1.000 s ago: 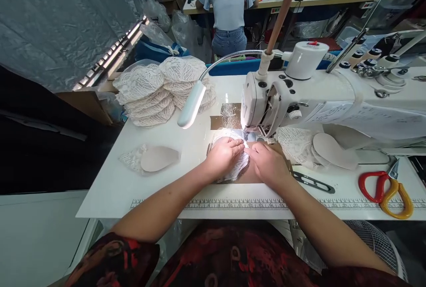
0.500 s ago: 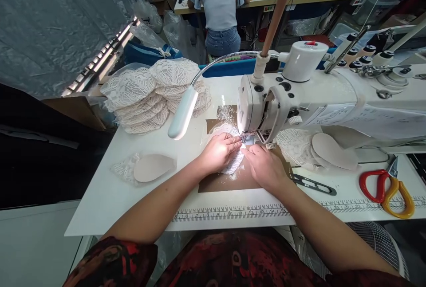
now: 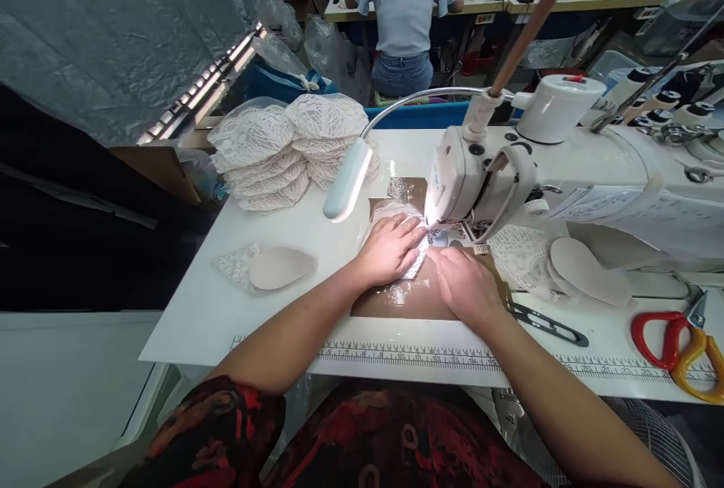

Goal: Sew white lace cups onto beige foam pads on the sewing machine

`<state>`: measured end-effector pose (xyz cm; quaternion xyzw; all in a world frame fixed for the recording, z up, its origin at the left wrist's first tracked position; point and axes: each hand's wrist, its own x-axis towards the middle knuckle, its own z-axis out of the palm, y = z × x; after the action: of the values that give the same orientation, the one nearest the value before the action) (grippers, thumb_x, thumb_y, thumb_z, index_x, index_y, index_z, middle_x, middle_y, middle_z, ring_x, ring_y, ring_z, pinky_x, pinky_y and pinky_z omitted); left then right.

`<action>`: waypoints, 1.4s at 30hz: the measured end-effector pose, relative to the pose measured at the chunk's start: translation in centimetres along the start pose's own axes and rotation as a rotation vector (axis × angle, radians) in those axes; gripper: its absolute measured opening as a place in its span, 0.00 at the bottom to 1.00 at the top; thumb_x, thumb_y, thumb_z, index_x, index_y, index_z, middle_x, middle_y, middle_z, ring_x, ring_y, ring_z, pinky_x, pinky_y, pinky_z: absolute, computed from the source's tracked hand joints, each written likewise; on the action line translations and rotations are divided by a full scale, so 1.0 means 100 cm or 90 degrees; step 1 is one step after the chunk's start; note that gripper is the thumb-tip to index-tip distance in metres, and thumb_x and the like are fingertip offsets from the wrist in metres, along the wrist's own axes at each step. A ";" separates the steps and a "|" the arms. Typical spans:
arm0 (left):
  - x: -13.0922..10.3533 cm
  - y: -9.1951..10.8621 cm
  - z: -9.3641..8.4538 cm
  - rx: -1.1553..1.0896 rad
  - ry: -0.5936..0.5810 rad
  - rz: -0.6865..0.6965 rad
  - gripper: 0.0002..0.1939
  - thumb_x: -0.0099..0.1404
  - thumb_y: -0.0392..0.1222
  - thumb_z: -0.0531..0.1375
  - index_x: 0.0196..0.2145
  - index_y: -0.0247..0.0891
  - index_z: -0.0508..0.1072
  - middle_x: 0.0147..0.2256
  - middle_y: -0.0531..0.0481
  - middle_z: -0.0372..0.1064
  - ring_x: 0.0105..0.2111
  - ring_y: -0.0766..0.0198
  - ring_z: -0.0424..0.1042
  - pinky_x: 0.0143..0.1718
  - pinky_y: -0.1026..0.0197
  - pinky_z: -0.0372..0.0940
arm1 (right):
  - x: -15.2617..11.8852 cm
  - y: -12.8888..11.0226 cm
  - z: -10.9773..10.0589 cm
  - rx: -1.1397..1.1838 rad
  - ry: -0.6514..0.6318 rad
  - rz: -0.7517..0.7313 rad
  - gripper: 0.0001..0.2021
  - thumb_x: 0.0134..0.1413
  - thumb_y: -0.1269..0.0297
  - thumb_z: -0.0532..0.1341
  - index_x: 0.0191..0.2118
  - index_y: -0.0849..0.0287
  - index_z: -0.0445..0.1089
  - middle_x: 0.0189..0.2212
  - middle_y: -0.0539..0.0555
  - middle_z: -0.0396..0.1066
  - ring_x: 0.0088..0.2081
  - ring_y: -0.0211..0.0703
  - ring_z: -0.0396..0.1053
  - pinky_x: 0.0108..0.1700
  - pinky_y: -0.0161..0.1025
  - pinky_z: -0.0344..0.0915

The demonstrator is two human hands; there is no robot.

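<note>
A white lace piece (image 3: 417, 268) lies under the needle area of the white sewing machine (image 3: 452, 179). My left hand (image 3: 390, 248) rests flat on top of it, fingers stretched toward the presser foot. At the lace's right edge, close in front of the needle, my right hand (image 3: 464, 280) has its thumb and forefinger drawn together on the edge. The fingertips partly hide what they pinch. Brown tape (image 3: 407, 305) covers the tabletop beneath both hands. The foot and needle are small and washed out by bright light.
Stacked lace cups (image 3: 254, 141) stand at the back left, near a lamp (image 3: 346, 182). A beige oval pad (image 3: 281, 268) lies left. More lace (image 3: 517, 258) and pads (image 3: 588, 269) lie right, with a black slotted tool (image 3: 548, 323) and scissors (image 3: 676, 345). A person (image 3: 403, 13) sits beyond.
The whole view has shifted, so the table sits further right. The lace has turned and moved in under the machine, with less of it showing below my left hand, which lies flatter.
</note>
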<state>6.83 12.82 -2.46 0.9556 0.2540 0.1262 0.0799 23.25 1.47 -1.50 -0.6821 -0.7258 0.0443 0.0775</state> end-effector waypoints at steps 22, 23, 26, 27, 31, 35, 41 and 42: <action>-0.215 -0.032 -0.087 -0.224 0.227 -0.479 0.21 0.71 0.53 0.48 0.28 0.37 0.67 0.26 0.52 0.65 0.28 0.65 0.66 0.31 0.64 0.62 | -0.021 0.001 -0.007 0.363 0.012 0.013 0.23 0.59 0.49 0.57 0.57 0.52 0.68 0.46 0.56 0.73 0.36 0.46 0.72 0.37 0.43 0.69; -0.211 -0.023 -0.088 -0.273 0.239 -0.456 0.22 0.71 0.54 0.48 0.25 0.37 0.64 0.23 0.54 0.60 0.24 0.68 0.61 0.27 0.66 0.58 | -0.024 -0.006 -0.011 0.433 -0.015 0.003 0.26 0.58 0.48 0.59 0.60 0.51 0.65 0.50 0.57 0.71 0.38 0.46 0.72 0.39 0.43 0.70; -0.184 0.011 -0.086 -0.396 0.226 -0.319 0.22 0.72 0.51 0.48 0.23 0.37 0.59 0.21 0.57 0.54 0.21 0.71 0.56 0.23 0.68 0.53 | -0.033 -0.037 -0.019 0.671 -0.080 -0.063 0.41 0.53 0.44 0.63 0.69 0.48 0.48 0.63 0.60 0.58 0.52 0.52 0.69 0.51 0.48 0.68; -0.172 0.022 -0.085 -0.419 0.218 -0.270 0.21 0.73 0.49 0.48 0.23 0.37 0.59 0.21 0.57 0.54 0.21 0.71 0.56 0.23 0.68 0.53 | -0.035 -0.050 -0.020 0.746 -0.098 -0.080 0.45 0.51 0.42 0.63 0.70 0.48 0.45 0.66 0.60 0.53 0.57 0.55 0.65 0.56 0.50 0.65; -0.130 0.054 -0.076 -0.326 0.252 -0.087 0.16 0.73 0.42 0.48 0.27 0.37 0.63 0.21 0.56 0.58 0.21 0.70 0.58 0.24 0.67 0.54 | -0.032 -0.087 -0.015 0.924 -0.131 -0.002 0.47 0.47 0.41 0.65 0.69 0.49 0.46 0.66 0.60 0.53 0.61 0.56 0.60 0.58 0.52 0.62; -0.108 0.068 -0.068 -0.137 0.315 0.027 0.15 0.72 0.40 0.49 0.28 0.38 0.64 0.23 0.53 0.61 0.24 0.66 0.60 0.28 0.64 0.56 | -0.031 -0.084 -0.002 0.891 -0.014 0.088 0.23 0.49 0.56 0.65 0.52 0.54 0.69 0.44 0.55 0.74 0.43 0.47 0.71 0.45 0.43 0.68; -0.096 0.072 -0.057 -0.239 0.242 -0.069 0.20 0.73 0.42 0.47 0.22 0.38 0.59 0.20 0.55 0.56 0.22 0.68 0.56 0.26 0.64 0.55 | -0.045 -0.070 0.007 0.994 0.101 0.209 0.06 0.48 0.64 0.58 0.25 0.57 0.69 0.20 0.46 0.63 0.22 0.35 0.57 0.24 0.32 0.57; -0.093 0.071 -0.055 -0.258 0.220 -0.083 0.20 0.73 0.43 0.46 0.23 0.38 0.60 0.21 0.55 0.57 0.22 0.67 0.57 0.27 0.64 0.56 | -0.047 -0.073 0.004 1.026 0.102 0.215 0.07 0.49 0.62 0.58 0.28 0.56 0.71 0.21 0.46 0.65 0.23 0.36 0.58 0.24 0.33 0.57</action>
<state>0.79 2.55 2.48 0.8660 0.2946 0.3299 0.2333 16.23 -3.70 -0.91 -0.5187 -0.3516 0.5135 0.5863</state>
